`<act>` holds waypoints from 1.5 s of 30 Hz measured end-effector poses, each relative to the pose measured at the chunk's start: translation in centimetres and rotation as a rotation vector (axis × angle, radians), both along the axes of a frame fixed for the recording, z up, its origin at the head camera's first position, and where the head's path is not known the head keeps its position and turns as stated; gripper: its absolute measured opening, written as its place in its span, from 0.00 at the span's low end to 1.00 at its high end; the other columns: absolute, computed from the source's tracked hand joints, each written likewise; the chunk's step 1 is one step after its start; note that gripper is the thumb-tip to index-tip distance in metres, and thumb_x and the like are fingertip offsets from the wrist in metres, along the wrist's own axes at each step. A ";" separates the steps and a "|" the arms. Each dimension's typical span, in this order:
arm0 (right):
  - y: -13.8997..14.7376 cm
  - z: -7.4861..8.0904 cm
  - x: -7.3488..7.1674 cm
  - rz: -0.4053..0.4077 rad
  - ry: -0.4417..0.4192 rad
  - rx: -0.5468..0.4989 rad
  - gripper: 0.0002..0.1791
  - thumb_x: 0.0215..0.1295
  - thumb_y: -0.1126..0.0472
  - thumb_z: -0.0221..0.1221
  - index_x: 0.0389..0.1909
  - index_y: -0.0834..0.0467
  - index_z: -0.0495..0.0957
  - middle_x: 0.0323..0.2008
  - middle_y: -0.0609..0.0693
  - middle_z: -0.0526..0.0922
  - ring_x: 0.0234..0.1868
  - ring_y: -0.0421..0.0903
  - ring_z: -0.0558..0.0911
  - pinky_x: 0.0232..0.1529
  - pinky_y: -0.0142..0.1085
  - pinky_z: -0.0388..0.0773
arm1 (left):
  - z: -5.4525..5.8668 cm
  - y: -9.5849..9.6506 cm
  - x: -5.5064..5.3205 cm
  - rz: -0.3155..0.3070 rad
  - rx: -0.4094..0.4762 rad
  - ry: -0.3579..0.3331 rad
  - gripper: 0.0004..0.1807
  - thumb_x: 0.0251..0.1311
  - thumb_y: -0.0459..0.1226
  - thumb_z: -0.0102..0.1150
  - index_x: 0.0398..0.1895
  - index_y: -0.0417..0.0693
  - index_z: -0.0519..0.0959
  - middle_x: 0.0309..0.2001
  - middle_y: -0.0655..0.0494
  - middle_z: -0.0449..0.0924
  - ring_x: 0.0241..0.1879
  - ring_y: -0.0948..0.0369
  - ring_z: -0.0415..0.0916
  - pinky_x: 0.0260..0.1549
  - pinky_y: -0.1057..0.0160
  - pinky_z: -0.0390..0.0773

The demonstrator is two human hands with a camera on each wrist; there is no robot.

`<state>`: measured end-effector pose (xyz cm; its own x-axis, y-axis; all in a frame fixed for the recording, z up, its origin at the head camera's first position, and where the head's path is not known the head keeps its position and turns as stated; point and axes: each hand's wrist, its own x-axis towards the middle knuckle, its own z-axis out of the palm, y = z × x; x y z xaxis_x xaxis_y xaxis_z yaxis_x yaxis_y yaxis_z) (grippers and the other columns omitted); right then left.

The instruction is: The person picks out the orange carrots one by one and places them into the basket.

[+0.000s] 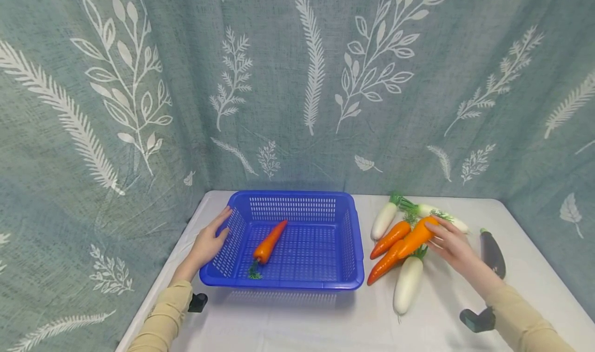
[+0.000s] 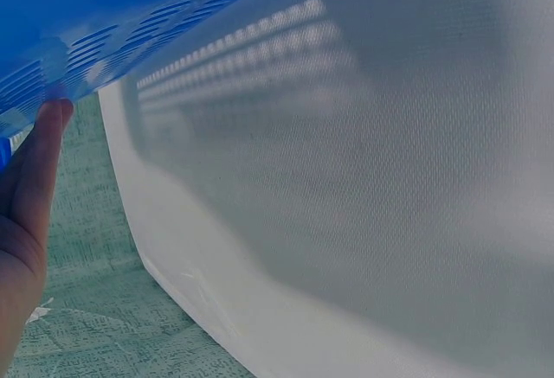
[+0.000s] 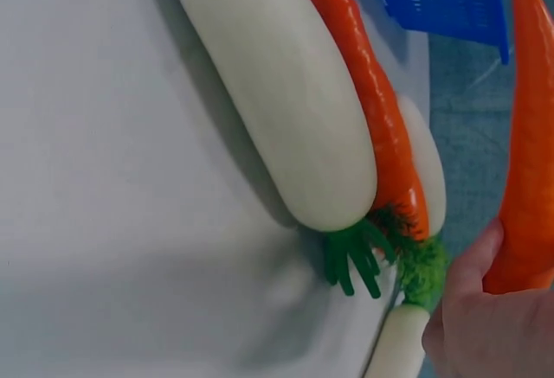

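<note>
My right hand (image 1: 451, 241) grips an orange carrot (image 1: 420, 233) by its thick end, thumb along its side in the right wrist view. In the head view the carrot's lower part overlaps another orange-red stretch, so where it ends is hard to tell. A carrot (image 1: 390, 238) lies just left of it. White radishes with green tops surround them, one (image 1: 408, 285) in front. My left hand (image 1: 208, 246) rests at the left side of a blue plastic basket (image 1: 283, 285), fingers fairly straight; in the left wrist view they touch its slotted wall. Inside the basket lies a carrot (image 1: 269, 244).
Behind the carrots lie two more white radishes (image 1: 385, 220), one slanting right. A dark eggplant (image 1: 492, 254) lies at the right, beyond my right wrist. The white-covered table (image 1: 297, 331) ends at a green-grey leaf-patterned curtain (image 1: 279, 83) behind and at both sides.
</note>
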<state>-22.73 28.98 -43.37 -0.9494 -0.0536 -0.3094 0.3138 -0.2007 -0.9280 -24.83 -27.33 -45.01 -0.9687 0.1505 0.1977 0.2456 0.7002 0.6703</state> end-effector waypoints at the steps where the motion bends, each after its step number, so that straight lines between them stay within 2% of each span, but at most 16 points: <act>1: -0.2 0.1 0.0 -0.002 -0.004 -0.003 0.39 0.68 0.55 0.55 0.74 0.49 0.45 0.34 0.30 0.77 0.38 0.29 0.79 0.44 0.22 0.78 | 0.0 0.0 0.0 0.000 0.002 -0.005 0.27 0.68 0.29 0.43 0.70 0.38 0.59 0.73 0.43 0.52 0.71 0.40 0.51 0.67 0.40 0.55; 4: -0.7 0.3 0.0 -0.001 -0.007 -0.008 0.42 0.68 0.56 0.54 0.75 0.52 0.41 0.34 0.30 0.77 0.38 0.29 0.79 0.44 0.22 0.78 | -0.1 -0.1 -0.2 -0.003 0.001 -0.009 0.27 0.68 0.29 0.43 0.70 0.38 0.59 0.73 0.43 0.52 0.71 0.40 0.51 0.67 0.40 0.55; 8: -1.4 0.8 0.1 0.002 -0.002 -0.016 0.41 0.68 0.56 0.54 0.75 0.53 0.42 0.34 0.30 0.78 0.38 0.29 0.79 0.45 0.22 0.78 | -0.1 -0.1 -0.2 -0.006 -0.005 0.004 0.27 0.67 0.28 0.43 0.70 0.38 0.59 0.73 0.41 0.53 0.70 0.39 0.51 0.67 0.40 0.55; 13: -2.6 1.2 0.1 0.012 0.000 -0.009 0.43 0.68 0.56 0.54 0.76 0.55 0.39 0.35 0.30 0.77 0.39 0.30 0.79 0.45 0.23 0.78 | -0.2 -0.1 -0.2 -0.007 -0.005 0.000 0.27 0.67 0.29 0.43 0.70 0.38 0.59 0.73 0.42 0.52 0.71 0.39 0.51 0.67 0.39 0.55; 29: -5.7 2.0 0.0 0.046 0.001 -0.004 0.41 0.69 0.55 0.54 0.75 0.54 0.43 0.37 0.33 0.76 0.38 0.31 0.79 0.45 0.23 0.78 | -0.1 0.0 -0.1 -0.003 0.007 -0.023 0.27 0.67 0.29 0.43 0.70 0.38 0.59 0.74 0.43 0.51 0.71 0.40 0.50 0.68 0.41 0.54; 31: -6.1 2.0 0.0 0.042 0.003 0.004 0.41 0.68 0.55 0.54 0.75 0.54 0.43 0.39 0.34 0.76 0.38 0.31 0.79 0.46 0.23 0.78 | -0.1 0.0 -0.2 -0.002 0.006 -0.019 0.27 0.67 0.29 0.43 0.70 0.38 0.59 0.74 0.43 0.52 0.71 0.40 0.50 0.68 0.41 0.54; 37: -7.0 2.3 -0.2 0.045 0.006 0.025 0.38 0.68 0.55 0.55 0.74 0.51 0.48 0.54 0.44 0.67 0.43 0.32 0.76 0.48 0.24 0.78 | -0.2 0.0 -0.2 -0.002 0.003 -0.006 0.27 0.67 0.29 0.43 0.70 0.38 0.59 0.73 0.42 0.53 0.71 0.39 0.51 0.67 0.39 0.55; 39: -7.3 2.4 -0.2 0.045 0.008 0.028 0.37 0.68 0.55 0.55 0.74 0.50 0.50 0.56 0.45 0.65 0.44 0.32 0.75 0.48 0.24 0.78 | -0.1 0.0 -0.2 -0.002 0.001 -0.010 0.27 0.67 0.29 0.43 0.70 0.38 0.59 0.73 0.42 0.52 0.71 0.39 0.51 0.67 0.39 0.55; 45: -8.2 2.3 -0.2 0.049 0.027 0.009 0.35 0.68 0.56 0.55 0.73 0.52 0.53 0.46 0.39 0.72 0.43 0.33 0.77 0.46 0.24 0.78 | -0.1 0.0 -0.2 -0.005 -0.004 -0.021 0.27 0.67 0.29 0.43 0.70 0.38 0.58 0.74 0.43 0.51 0.71 0.40 0.50 0.67 0.39 0.55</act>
<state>-22.96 20.81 -41.06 -0.9538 -0.0974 -0.2842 0.2976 -0.1773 -0.9381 -24.99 -27.30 -45.08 -0.9719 0.1559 0.1765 0.2347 0.7020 0.6724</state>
